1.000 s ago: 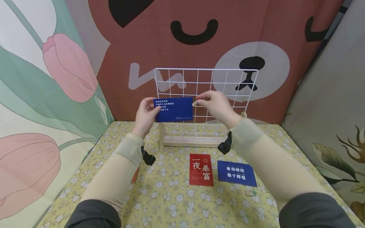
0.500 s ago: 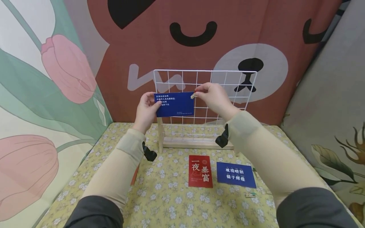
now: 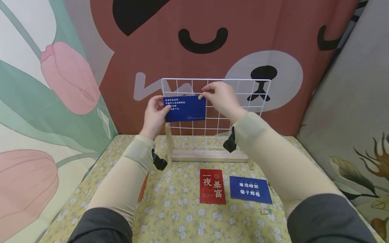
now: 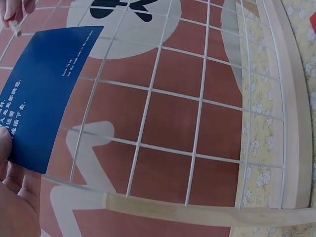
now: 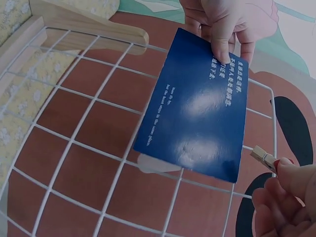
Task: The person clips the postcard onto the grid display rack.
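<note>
Right hand [image 3: 224, 100] raises pinched wooden clothespin [image 5: 264, 158] near corner of blue rectangular card [image 3: 189, 109]; left hand [image 3: 153, 117] grasps card; alignment seems better.

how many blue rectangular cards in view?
2. One blue card, held by the left hand in front of the white wire grid; another blue card on the yellow floral tablecloth, beside the red rectangular card. Forearms may hide more.

Head view: from my head, facing forward and down over the desk [image 3: 176, 202], farthest off. Two wrist views: one per wrist, close, scene tipped sideways; both share blue card [image 5: 197, 108], white grid [image 4: 150, 89].
</note>
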Demonstrator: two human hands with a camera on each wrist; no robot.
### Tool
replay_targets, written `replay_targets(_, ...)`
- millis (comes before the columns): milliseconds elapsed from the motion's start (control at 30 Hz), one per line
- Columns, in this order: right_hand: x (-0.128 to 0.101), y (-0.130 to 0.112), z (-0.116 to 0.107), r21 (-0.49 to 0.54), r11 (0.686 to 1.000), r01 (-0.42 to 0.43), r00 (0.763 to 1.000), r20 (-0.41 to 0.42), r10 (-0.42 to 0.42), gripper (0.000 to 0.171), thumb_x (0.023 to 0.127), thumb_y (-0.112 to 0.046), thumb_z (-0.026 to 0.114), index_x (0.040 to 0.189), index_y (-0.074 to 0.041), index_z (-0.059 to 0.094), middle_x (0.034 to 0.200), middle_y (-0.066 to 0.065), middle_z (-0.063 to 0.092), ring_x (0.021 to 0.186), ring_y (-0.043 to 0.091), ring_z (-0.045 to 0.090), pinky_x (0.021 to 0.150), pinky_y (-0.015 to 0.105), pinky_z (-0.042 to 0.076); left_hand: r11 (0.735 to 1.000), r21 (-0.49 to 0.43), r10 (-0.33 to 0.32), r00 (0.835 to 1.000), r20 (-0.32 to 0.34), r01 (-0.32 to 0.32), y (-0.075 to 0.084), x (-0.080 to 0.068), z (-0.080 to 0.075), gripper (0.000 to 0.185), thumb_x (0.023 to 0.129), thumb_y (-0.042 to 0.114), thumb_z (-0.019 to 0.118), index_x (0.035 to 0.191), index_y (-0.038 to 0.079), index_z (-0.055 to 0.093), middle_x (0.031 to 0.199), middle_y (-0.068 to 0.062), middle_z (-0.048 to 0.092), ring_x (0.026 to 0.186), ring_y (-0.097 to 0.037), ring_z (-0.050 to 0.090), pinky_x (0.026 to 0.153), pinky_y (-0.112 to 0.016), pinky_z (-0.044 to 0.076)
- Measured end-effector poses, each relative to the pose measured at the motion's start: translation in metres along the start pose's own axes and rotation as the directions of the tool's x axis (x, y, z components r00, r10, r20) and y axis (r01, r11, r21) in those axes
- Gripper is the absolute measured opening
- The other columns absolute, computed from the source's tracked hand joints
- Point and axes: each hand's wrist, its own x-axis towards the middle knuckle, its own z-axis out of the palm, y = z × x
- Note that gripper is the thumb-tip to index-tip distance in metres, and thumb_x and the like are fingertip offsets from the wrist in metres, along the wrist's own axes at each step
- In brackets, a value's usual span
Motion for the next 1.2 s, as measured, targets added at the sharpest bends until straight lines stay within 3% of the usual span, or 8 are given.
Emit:
replay_targets(400,0.014,-0.022,0.011,-0.146,0.981,0.130,0.989,-0.057,-0.140,0.023,0.097,-0.024,0.058,0.111,-0.013,0.073,0.106,0.002,0.061,0.102,0.018,0.053,0.088,0.031,0.046,0.999,0.035,0.017,0.997,-0.077,-0.014,0.004,0.004,0.004,0.025,0.093,0.011,0.064,0.114,0.009,0.049,0.098,-0.005,0.060,0.098,-0.016,0.059,0.087,-0.037,0.051)
replay_targets(600,0.021,-0.030,0.020,-0.170,0.974,0.149,0.983,-0.083,-0.165,0.024,0.097,-0.024,0.058,0.111,-0.012,0.073,0.105,0.002,0.061,0.099,0.016,0.053,0.088,0.029,0.046,0.998,0.060,0.007,0.992,-0.125,0.001,0.005,0.003,0.004,0.025,0.092,0.015,0.066,0.112,0.008,0.053,0.101,-0.005,0.060,0.097,-0.016,0.059,0.088,-0.036,0.051)
replay_targets(900,0.026,-0.044,0.030,-0.234,0.955,0.183,0.975,-0.083,-0.207,0.023,0.096,-0.025,0.058,0.109,-0.013,0.074,0.100,0.001,0.061,0.099,0.016,0.051,0.093,0.027,0.044,0.993,0.111,0.055,0.980,-0.190,-0.034,0.005,0.003,0.004,0.025,0.091,0.015,0.069,0.111,0.006,0.057,0.097,-0.003,0.058,0.089,-0.014,0.054,0.081,-0.030,0.049)
replay_targets(1200,0.029,-0.049,0.036,-0.302,0.933,0.194,0.972,-0.067,-0.224,0.023,0.096,-0.026,0.059,0.107,-0.013,0.074,0.098,0.000,0.060,0.098,0.018,0.048,0.091,0.027,0.043,0.992,0.129,0.030,0.977,-0.210,-0.003,0.006,0.003,0.004,0.027,0.090,0.016,0.069,0.113,0.007,0.057,0.099,-0.004,0.059,0.090,-0.015,0.054,0.082,-0.031,0.050)
